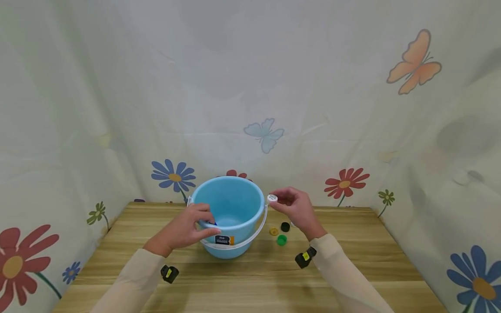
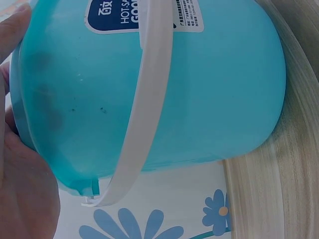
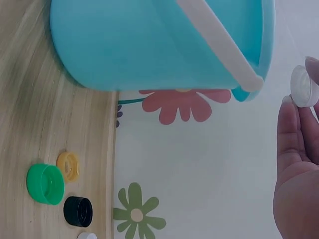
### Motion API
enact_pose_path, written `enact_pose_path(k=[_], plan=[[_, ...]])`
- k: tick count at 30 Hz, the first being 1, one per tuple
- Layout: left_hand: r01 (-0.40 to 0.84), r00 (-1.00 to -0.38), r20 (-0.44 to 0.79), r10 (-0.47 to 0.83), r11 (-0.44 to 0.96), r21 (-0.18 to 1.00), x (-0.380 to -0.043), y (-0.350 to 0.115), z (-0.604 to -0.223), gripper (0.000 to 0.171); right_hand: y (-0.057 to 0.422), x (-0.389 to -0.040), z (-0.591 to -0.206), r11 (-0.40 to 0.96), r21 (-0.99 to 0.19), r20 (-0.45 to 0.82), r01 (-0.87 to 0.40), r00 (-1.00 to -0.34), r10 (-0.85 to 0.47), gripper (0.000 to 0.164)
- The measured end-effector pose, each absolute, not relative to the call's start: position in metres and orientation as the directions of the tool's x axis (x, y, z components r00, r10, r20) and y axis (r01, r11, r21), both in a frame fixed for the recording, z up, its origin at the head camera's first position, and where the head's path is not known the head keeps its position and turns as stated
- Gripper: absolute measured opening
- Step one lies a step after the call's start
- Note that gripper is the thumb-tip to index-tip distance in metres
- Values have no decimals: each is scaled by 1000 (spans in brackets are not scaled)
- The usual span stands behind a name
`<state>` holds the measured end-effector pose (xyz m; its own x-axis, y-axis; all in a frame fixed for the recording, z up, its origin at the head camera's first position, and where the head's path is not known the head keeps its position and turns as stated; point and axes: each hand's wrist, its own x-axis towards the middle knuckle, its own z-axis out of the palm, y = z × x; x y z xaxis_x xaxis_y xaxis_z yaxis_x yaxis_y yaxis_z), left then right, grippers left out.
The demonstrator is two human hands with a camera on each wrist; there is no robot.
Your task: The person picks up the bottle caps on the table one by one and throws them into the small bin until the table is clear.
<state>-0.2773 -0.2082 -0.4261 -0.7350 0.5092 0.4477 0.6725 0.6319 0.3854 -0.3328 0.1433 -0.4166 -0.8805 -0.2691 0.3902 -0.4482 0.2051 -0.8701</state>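
Observation:
A light blue bucket [image 1: 231,217] with a white handle [image 2: 149,99] stands upright on the wooden table. My left hand [image 1: 192,226] grips its near left rim, thumb outside and fingers curled over to the inside. A small dark blue bit [image 1: 212,223] shows beside those fingers at the rim; its kind is hidden. Just right of the bucket and about level with its rim, my right hand [image 1: 295,208] pinches a white bottle cap [image 1: 272,198] between thumb and fingers. In the right wrist view the white cap's hollow side shows at the fingertips.
Right of the bucket, a yellow cap [image 1: 274,231], a black cap [image 1: 285,227] and a green cap [image 1: 282,240] lie on the table [image 1: 235,282]. Another white cap [image 3: 87,236] lies beyond the black one. A flower-printed curtain [image 1: 332,130] hangs behind the table.

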Motion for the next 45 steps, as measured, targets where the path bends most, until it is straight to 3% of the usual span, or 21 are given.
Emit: enact_pose_path(k=[15, 45], plan=[[669, -739, 442, 508, 631, 393, -277, -208, -426, 17, 126, -333, -411, 174, -851, 437, -496, -851, -290, 35], [650, -756, 428, 495, 643, 404, -277, -208, -425, 16, 96, -336, -411, 135, -873, 421, -469, -863, -279, 32]])
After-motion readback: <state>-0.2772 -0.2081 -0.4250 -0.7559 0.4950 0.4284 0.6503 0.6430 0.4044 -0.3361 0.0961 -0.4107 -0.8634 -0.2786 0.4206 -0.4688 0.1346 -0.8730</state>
